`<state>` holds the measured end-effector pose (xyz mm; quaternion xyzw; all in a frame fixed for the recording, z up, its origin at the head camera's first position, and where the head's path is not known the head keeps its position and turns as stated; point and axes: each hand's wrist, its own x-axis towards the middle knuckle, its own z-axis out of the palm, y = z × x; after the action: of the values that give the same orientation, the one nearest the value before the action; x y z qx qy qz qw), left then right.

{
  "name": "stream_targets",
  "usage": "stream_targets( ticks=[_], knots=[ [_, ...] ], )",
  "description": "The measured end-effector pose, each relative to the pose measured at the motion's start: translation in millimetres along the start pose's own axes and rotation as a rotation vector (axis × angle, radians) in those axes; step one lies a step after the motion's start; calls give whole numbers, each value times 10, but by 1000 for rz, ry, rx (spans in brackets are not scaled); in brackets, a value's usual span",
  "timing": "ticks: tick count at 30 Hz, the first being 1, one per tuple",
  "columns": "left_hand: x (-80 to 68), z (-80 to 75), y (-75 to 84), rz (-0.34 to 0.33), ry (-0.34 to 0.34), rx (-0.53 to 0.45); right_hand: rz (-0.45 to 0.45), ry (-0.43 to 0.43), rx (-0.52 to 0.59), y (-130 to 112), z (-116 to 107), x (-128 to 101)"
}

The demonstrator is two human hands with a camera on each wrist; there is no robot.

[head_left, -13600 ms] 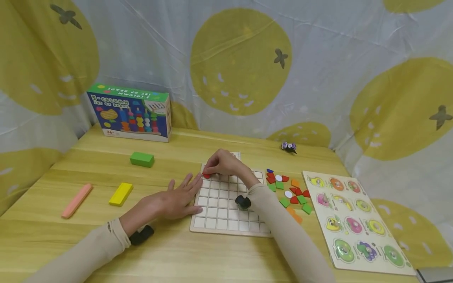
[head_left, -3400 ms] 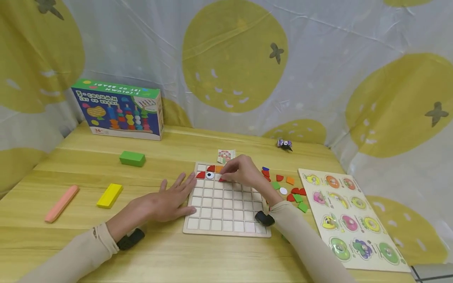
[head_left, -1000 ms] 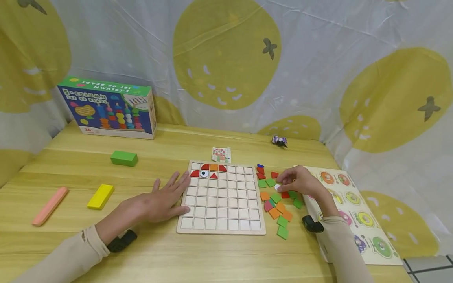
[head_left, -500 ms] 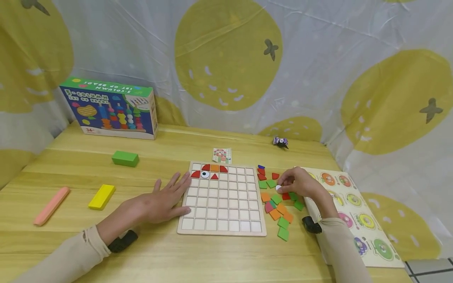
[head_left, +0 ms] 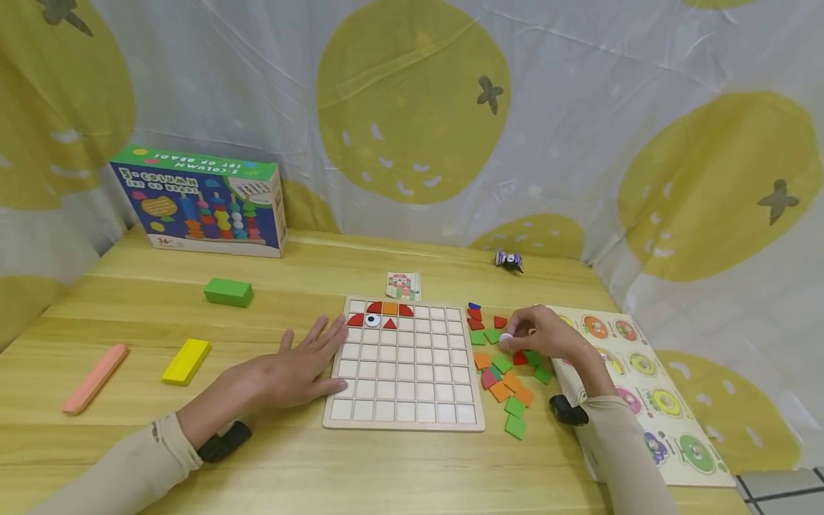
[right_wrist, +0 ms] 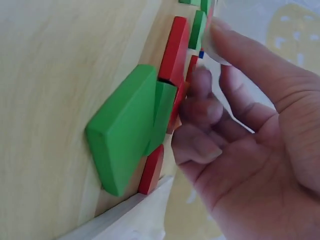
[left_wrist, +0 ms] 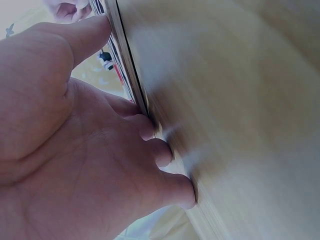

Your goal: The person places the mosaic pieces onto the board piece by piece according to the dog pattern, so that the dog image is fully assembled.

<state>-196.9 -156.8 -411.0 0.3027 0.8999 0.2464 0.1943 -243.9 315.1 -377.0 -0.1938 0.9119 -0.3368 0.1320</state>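
My left hand (head_left: 307,360) lies flat on the table with straight fingers against the left edge of the wooden grid board (head_left: 405,390); its fingers (left_wrist: 150,131) press on the board's rim (left_wrist: 121,60) in the left wrist view. The board's top rows hold red pieces, an orange piece and a white eye disc (head_left: 371,320). My right hand (head_left: 515,336) hovers over the pile of coloured tiles (head_left: 505,372) right of the board and pinches a small white round piece (head_left: 506,338), the white round piece (right_wrist: 216,54) showing at the fingertips. A green tile (right_wrist: 125,132) and red tiles (right_wrist: 175,50) lie just beneath it.
A fruit peg puzzle (head_left: 637,393) lies right of the tiles. A green block (head_left: 228,292), yellow block (head_left: 186,361) and pink bar (head_left: 94,378) lie at the left. A toy box (head_left: 199,202) stands at the back, with a small card (head_left: 403,285) and a little figure (head_left: 508,260).
My right hand left the board for the tile pile and took hold of the white round piece, which it now holds slightly higher. The left hand has stayed put.
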Motion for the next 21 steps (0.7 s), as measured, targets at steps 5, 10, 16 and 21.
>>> stream_targets(
  ticks=[5,10,16,21],
  knots=[
    [1,4,-1,-5,-1,13,2,37,111,-10,14,13],
    [23,42,-59,-15,8,45,-20,66,143,-28,91,65],
    [-2,24,-33,7,18,20,-18,50,206,-124,231,153],
    [-38,-20,48,24,14,-14,-32,32,288,-252,331,234]
  ],
)
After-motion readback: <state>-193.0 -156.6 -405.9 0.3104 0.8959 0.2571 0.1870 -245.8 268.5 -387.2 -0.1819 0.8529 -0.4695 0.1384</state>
